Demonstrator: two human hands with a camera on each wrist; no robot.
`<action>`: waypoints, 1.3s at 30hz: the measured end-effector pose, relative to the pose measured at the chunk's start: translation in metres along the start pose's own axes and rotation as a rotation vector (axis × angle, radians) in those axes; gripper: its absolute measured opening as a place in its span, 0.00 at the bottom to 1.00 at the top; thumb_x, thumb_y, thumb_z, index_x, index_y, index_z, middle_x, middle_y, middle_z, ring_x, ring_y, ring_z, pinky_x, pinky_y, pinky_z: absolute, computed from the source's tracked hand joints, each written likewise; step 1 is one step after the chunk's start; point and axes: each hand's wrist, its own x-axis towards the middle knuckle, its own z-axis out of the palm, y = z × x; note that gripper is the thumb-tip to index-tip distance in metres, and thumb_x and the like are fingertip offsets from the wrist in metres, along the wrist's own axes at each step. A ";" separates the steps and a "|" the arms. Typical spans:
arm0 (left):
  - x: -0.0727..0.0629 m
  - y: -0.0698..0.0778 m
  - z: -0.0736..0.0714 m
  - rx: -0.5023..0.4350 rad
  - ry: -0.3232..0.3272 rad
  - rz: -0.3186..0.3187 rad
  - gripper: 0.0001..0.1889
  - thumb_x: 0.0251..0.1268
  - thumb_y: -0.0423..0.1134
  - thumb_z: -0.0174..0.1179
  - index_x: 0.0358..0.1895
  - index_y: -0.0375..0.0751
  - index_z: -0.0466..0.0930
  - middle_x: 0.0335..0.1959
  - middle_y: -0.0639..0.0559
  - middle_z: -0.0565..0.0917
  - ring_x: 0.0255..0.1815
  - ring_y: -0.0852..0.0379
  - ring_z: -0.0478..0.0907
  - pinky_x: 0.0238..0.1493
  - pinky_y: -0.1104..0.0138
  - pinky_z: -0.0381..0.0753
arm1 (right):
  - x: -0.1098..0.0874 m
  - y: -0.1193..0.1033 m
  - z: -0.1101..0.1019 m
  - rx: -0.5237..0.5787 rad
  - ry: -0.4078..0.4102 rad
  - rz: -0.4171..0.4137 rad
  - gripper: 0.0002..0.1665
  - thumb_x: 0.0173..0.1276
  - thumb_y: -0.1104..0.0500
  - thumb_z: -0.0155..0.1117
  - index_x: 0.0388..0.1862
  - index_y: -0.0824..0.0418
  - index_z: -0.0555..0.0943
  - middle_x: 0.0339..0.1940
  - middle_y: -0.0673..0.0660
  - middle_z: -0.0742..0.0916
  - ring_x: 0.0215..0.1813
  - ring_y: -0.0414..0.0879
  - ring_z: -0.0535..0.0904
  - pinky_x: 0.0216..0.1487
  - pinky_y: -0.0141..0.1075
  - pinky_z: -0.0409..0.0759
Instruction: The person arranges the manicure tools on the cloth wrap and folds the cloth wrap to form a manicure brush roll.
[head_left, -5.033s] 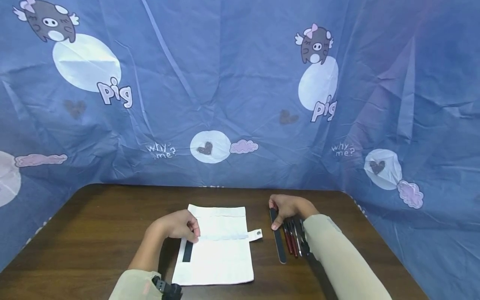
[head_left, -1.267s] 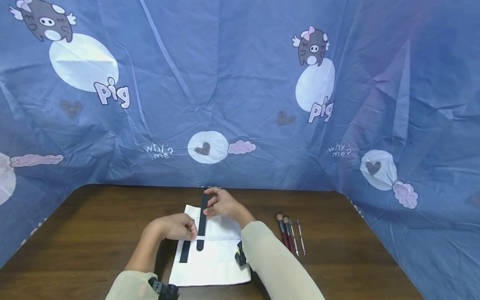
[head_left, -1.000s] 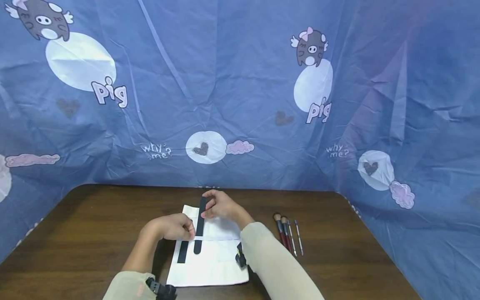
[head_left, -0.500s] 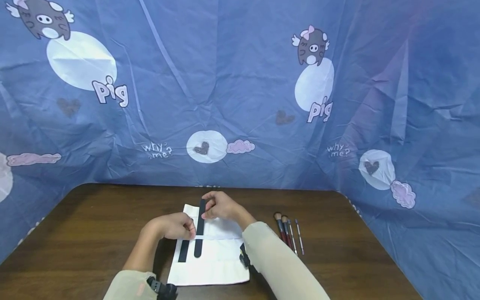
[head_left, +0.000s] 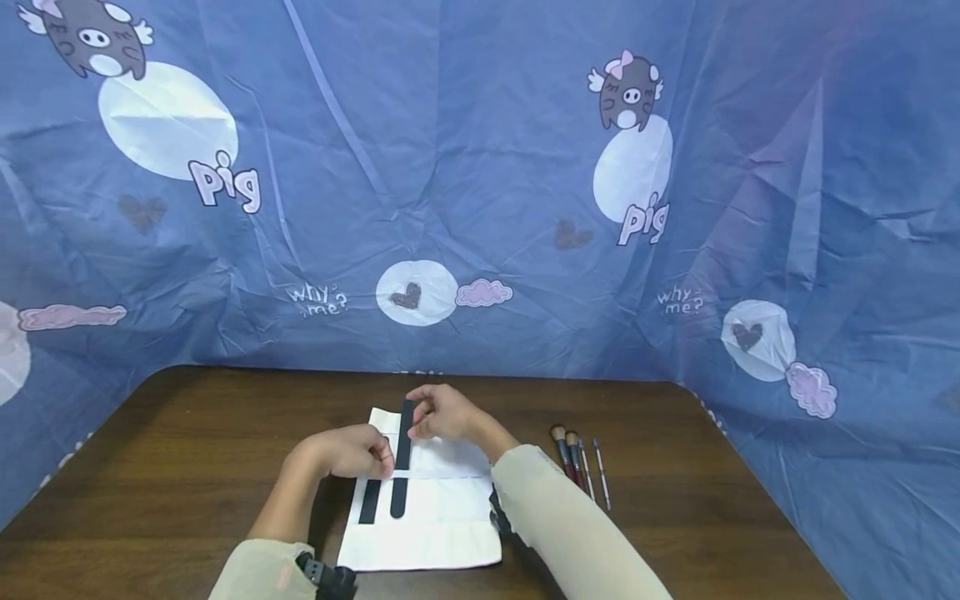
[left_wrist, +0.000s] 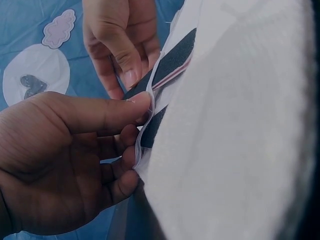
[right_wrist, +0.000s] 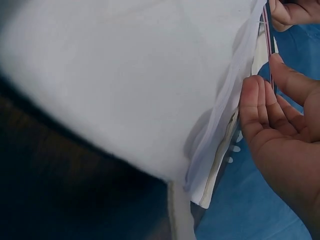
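A white cloth roll-up pouch (head_left: 450, 542) lies unfolded on the table, with a narrow band (head_left: 453, 477) across its middle. A long black nail file (head_left: 403, 446) passes under that band; its rounded end shows on the near side. My right hand (head_left: 448, 414) pinches the file's far part between thumb and fingers. At the band's left end, my left hand (head_left: 347, 452) pinches the band's edge with thumb and fingertips, clear in the left wrist view. Left of the file sits a short black strip (head_left: 369, 502), its far end hidden by the left hand.
To the right lie two makeup brushes (head_left: 563, 452) with dark red handles and two thin silvery double-ended tools (head_left: 602, 475). The right sleeve (head_left: 570, 517) covers the pouch's right edge. A blue patterned cloth (head_left: 480, 167) hangs behind the brown table (head_left: 187, 467).
My right hand has brought the nail file from beside the brushes to the pouch. During the last second the file has slid slightly farther under the band, towards me. The left hand keeps its place.
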 end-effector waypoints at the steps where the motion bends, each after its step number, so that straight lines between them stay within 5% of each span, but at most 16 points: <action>1: 0.000 0.000 0.000 -0.001 0.000 0.002 0.03 0.64 0.31 0.66 0.33 0.41 0.83 0.28 0.53 0.77 0.34 0.55 0.71 0.38 0.62 0.69 | -0.001 0.000 0.000 -0.003 0.000 -0.003 0.36 0.60 0.74 0.73 0.68 0.71 0.73 0.35 0.58 0.84 0.31 0.41 0.77 0.32 0.30 0.74; 5: -0.001 0.001 0.000 -0.008 0.001 0.004 0.03 0.64 0.31 0.66 0.32 0.41 0.83 0.27 0.53 0.76 0.32 0.55 0.70 0.37 0.62 0.68 | -0.002 0.000 0.001 -0.027 -0.001 -0.016 0.36 0.60 0.74 0.73 0.68 0.71 0.73 0.38 0.63 0.85 0.31 0.41 0.77 0.32 0.30 0.74; 16: -0.001 0.000 0.000 -0.024 0.000 0.004 0.03 0.64 0.30 0.66 0.32 0.40 0.83 0.28 0.53 0.75 0.33 0.55 0.70 0.37 0.62 0.68 | -0.004 -0.002 0.003 -0.113 0.002 -0.034 0.37 0.58 0.72 0.76 0.67 0.69 0.74 0.33 0.55 0.84 0.30 0.39 0.76 0.33 0.29 0.74; 39: 0.000 -0.001 0.002 -0.033 0.008 -0.017 0.04 0.63 0.30 0.66 0.31 0.41 0.83 0.27 0.52 0.76 0.32 0.55 0.70 0.37 0.62 0.68 | -0.012 -0.003 0.007 -0.182 0.000 -0.029 0.36 0.54 0.69 0.81 0.62 0.69 0.77 0.32 0.54 0.85 0.30 0.38 0.78 0.36 0.28 0.75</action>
